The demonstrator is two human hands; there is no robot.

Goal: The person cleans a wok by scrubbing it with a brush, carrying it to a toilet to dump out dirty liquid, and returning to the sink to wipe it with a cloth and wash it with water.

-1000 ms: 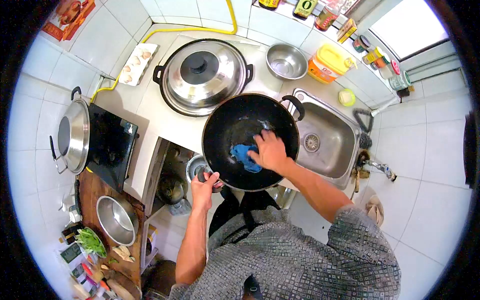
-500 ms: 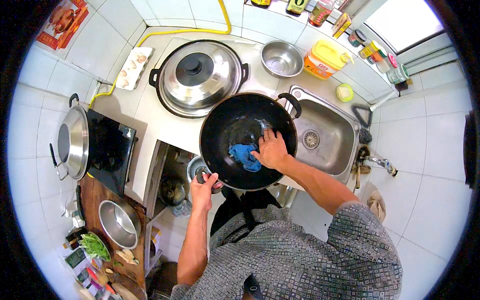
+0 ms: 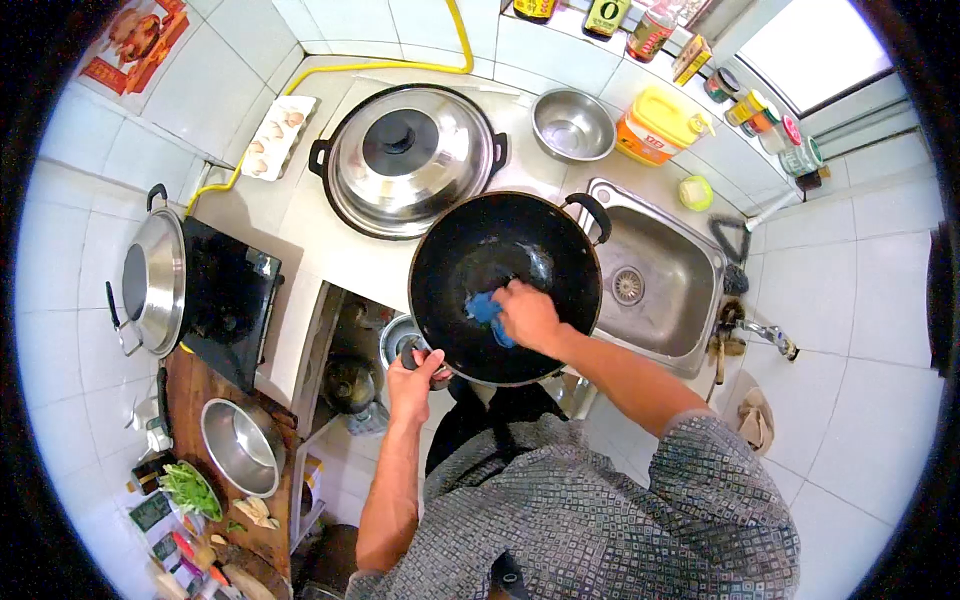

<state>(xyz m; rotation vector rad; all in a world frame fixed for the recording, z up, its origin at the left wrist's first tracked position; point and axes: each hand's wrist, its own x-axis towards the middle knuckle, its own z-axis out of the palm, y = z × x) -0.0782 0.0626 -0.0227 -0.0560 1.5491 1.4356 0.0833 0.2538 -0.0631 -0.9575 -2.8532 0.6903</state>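
Observation:
A large black wok sits in front of me, between the counter edge and the sink. My left hand is closed around its near handle. Inside the wok, my right hand has its fingers bent down onto a bunched blue cloth, which lies against the wok's inner surface. Part of the cloth is hidden under that hand. Wet, shiny patches show on the black surface beyond the fingers.
A lidded pan stands behind the wok, with a steel bowl and yellow tub beside it. The steel sink adjoins on the right. At left are a black cooktop, a wok lid and a steel basin.
My right hand has gone from spread flat beside the cloth to bent fingers gripping it, and the cloth is more bunched. My left hand keeps its hold. The whole view has shifted slightly.

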